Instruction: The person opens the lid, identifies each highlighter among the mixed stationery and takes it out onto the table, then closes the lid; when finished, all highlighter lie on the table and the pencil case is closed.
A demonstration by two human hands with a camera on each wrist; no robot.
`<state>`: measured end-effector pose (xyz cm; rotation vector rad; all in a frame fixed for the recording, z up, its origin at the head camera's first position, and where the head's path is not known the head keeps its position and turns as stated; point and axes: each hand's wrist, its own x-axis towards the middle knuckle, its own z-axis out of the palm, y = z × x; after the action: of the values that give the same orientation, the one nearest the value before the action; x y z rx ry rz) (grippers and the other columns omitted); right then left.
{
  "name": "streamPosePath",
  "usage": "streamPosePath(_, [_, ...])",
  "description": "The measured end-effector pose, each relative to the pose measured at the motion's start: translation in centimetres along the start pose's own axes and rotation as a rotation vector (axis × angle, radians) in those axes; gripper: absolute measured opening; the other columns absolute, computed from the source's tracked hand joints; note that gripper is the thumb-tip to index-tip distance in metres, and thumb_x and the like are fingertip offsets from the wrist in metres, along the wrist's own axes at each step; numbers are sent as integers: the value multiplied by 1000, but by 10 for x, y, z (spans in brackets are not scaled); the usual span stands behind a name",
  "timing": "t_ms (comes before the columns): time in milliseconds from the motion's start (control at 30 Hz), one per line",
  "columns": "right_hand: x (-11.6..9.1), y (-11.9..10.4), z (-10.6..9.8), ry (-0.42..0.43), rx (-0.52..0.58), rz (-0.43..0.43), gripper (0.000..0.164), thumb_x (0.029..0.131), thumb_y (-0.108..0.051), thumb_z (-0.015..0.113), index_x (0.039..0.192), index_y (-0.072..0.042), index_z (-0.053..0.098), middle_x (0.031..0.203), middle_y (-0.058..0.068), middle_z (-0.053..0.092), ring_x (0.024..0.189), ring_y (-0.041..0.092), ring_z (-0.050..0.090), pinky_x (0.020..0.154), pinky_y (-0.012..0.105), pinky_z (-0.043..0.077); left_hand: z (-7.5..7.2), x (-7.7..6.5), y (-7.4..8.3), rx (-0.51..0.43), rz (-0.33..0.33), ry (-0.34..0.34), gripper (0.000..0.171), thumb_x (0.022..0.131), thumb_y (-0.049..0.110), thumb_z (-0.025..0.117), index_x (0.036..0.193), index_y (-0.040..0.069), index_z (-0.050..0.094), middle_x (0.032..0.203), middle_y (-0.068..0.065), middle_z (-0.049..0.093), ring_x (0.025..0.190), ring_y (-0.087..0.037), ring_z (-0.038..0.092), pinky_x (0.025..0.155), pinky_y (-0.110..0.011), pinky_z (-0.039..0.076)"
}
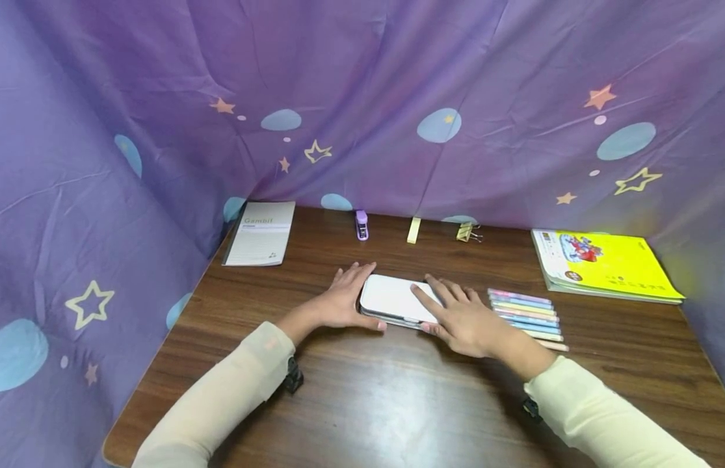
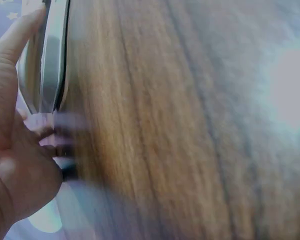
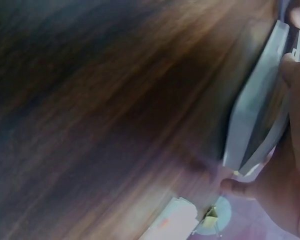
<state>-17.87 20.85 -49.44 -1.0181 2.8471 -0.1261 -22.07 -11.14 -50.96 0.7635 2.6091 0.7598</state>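
A white pencil case (image 1: 391, 296) with rounded corners lies flat on the wooden table between both hands. My left hand (image 1: 341, 304) holds its left end, thumb along the front edge and fingers at the back corner. Over the right part of the lid, my right hand (image 1: 464, 320) spreads its fingers on top, while the thumb sits at the front edge. Both wrist views show the front side of the pencil case (image 2: 52, 55) with a dark gap between lid and base. In the right wrist view the thumb tip is at that gap on the case (image 3: 255, 100).
Several pastel pens (image 1: 526, 315) lie in a row right of the case. Along the back are a notebook (image 1: 259, 237), a purple stapler (image 1: 361, 225), a yellow stick-like piece (image 1: 413, 230) and a binder clip (image 1: 465, 232). Yellow-covered books (image 1: 631, 263) lie far right. A purple curtain (image 1: 362, 84) hangs behind.
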Motion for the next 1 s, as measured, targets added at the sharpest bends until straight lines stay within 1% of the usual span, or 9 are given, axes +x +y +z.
streamPosePath(100, [1, 0, 5, 6, -50, -8, 78, 116, -56, 46, 180, -22, 16, 184, 26, 16, 164, 53, 33, 122, 83, 36, -1, -3, 2, 7, 19, 16, 123, 92, 68, 81, 180, 15, 12, 185, -17, 22, 174, -39, 9, 141, -63, -1])
streamPosePath(233, [5, 0, 8, 12, -65, -7, 82, 115, -61, 45, 180, -21, 15, 185, 25, 13, 166, 52, 30, 123, 83, 35, 0, -7, 4, 44, 17, 46, 110, 98, 69, 73, 178, 15, 21, 183, -16, 29, 173, -39, 16, 141, -65, 3])
streamPosePath(400, [7, 0, 9, 0, -62, 12, 84, 116, -62, 40, 180, -18, 10, 186, 22, 10, 169, 49, 24, 126, 83, 31, -1, -8, 7, 46, 15, 59, 109, 98, 68, 74, 178, 13, 23, 182, -18, 31, 173, -41, 18, 140, -66, 5])
streamPosePath(633, [8, -1, 10, 27, -81, 13, 83, 116, -60, 41, 179, -15, 13, 186, 23, 13, 167, 51, 27, 126, 83, 32, -3, -5, 8, 51, 20, 64, 109, 96, 66, 78, 176, 13, 27, 180, -19, 35, 172, -42, 21, 140, -67, 7])
streamPosePath(767, [9, 0, 12, 24, -86, 22, 83, 116, -61, 40, 180, -16, 12, 186, 22, 10, 168, 50, 25, 127, 82, 30, -3, -3, 6, 50, 19, 74, 109, 95, 66, 79, 176, 14, 28, 179, -18, 37, 172, -42, 21, 140, -67, 7])
streamPosePath(1000, [9, 1, 18, 43, -94, 33, 83, 115, -62, 41, 180, -17, 13, 187, 20, 11, 169, 49, 24, 127, 82, 31, 0, -1, 4, 69, 14, 65, 111, 95, 68, 78, 177, 14, 25, 181, -15, 35, 172, -41, 21, 140, -66, 7])
